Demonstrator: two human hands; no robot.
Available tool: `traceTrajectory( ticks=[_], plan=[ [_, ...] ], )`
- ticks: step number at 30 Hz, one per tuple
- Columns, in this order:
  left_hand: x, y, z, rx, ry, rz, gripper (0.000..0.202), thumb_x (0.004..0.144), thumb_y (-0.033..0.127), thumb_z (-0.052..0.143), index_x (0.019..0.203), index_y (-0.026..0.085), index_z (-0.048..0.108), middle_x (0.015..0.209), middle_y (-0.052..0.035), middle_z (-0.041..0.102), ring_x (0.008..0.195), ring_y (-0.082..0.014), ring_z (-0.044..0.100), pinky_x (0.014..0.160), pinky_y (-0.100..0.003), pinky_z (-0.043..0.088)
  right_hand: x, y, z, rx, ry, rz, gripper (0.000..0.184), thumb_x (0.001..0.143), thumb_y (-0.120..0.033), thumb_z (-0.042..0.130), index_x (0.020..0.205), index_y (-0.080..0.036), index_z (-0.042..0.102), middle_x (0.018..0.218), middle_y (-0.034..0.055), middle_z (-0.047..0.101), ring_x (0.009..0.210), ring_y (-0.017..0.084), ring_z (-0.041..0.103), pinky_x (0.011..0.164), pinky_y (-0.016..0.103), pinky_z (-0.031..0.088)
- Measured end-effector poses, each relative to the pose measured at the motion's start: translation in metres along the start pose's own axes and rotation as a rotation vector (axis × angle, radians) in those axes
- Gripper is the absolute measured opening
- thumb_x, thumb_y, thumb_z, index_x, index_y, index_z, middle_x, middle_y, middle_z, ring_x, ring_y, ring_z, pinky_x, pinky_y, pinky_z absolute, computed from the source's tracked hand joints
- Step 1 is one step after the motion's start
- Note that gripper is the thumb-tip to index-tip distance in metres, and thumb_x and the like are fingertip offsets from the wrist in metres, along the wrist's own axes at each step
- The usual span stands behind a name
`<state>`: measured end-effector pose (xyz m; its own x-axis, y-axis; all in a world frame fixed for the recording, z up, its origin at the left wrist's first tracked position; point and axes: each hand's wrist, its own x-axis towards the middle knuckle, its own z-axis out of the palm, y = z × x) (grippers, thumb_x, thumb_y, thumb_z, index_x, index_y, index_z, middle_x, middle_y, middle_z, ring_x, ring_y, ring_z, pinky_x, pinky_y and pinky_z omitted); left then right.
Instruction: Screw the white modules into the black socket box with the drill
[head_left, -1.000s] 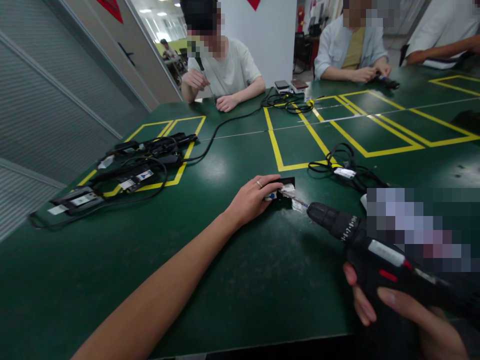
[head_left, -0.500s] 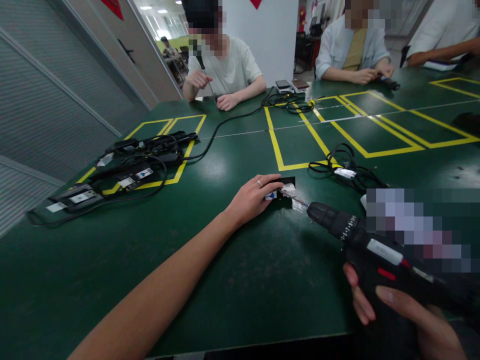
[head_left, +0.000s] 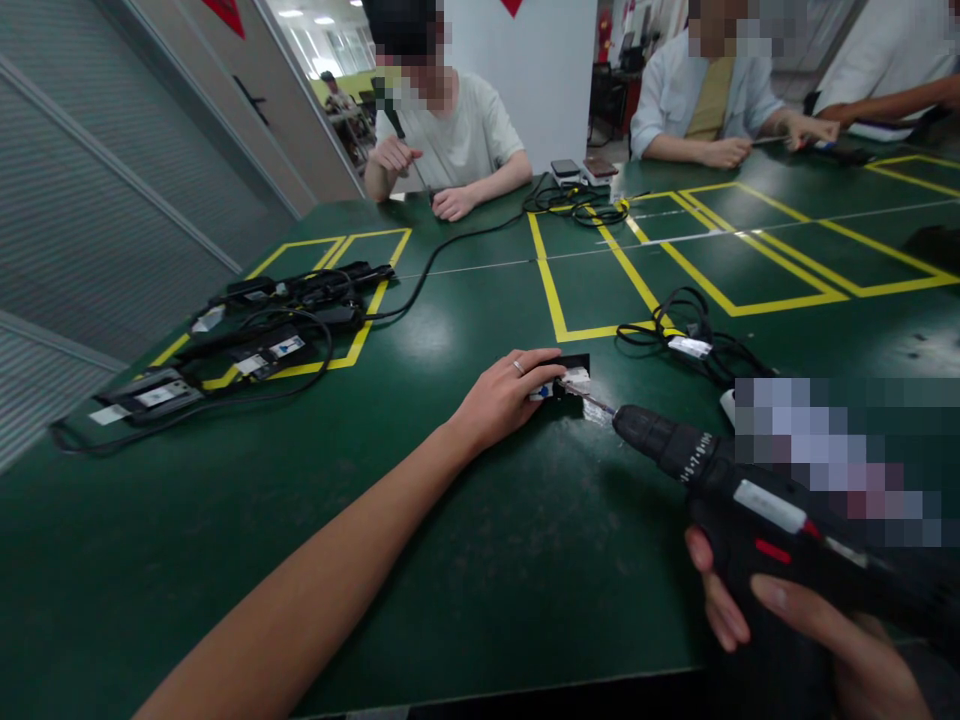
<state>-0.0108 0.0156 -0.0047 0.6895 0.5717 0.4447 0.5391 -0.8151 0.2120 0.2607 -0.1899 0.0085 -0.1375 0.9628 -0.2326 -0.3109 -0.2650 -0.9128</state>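
My right hand (head_left: 817, 620) is wrapped round the grip of a black cordless drill (head_left: 780, 510) with red marks and a numbered collar. The drill points left, and its thin bit (head_left: 598, 403) reaches a small black part with white and blue labels (head_left: 576, 374). Over that part lies my left hand (head_left: 506, 390), a ring on one finger, its fingers closed on it and pressing it to the green table (head_left: 480, 560). My fingers cover much of the part, so its exact kind and the bit's contact point are hidden.
Black labelled devices with cables (head_left: 277, 330) lie left inside yellow tape. A coiled black cable (head_left: 690, 335) rests beyond the drill. Across the table, one person (head_left: 450, 130) holds a screwdriver (head_left: 420, 170); another person (head_left: 705, 110) sits to the right, near two phones (head_left: 581, 172).
My hands, the drill and the labelled part stay practically still. Across the table, the person at right has moved one hand rightward along with a dark item.
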Motion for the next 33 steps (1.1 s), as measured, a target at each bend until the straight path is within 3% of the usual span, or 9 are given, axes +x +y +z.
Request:
traceTrajectory(
  ticks=[9,33],
  plan=[
    [0.0,0.0,0.001,-0.01,0.01,0.003,0.045,0.082,0.008,0.053,0.124,0.023,0.048,0.136,-0.0067,0.047,0.118,-0.0216,0.048,0.099,-0.043,0.045,-0.001,0.007,-0.006,-0.002,0.017,0.03,0.028,0.082,-0.034,0.05,0.102,-0.023,0.066,0.09,0.0088,0.07,0.055,0.021,0.056,0.054,0.037,0.047],
    [-0.001,0.003,-0.001,-0.008,0.015,-0.001,0.045,0.081,0.006,0.053,0.123,0.022,0.048,0.135,-0.0068,0.047,0.117,-0.0214,0.049,0.098,-0.041,0.045,0.001,-0.006,0.009,0.036,0.031,-0.019,0.025,0.078,-0.036,0.056,0.098,-0.023,0.064,0.091,0.0078,0.067,0.053,0.018,0.054,0.051,0.033,0.047]
  ],
)
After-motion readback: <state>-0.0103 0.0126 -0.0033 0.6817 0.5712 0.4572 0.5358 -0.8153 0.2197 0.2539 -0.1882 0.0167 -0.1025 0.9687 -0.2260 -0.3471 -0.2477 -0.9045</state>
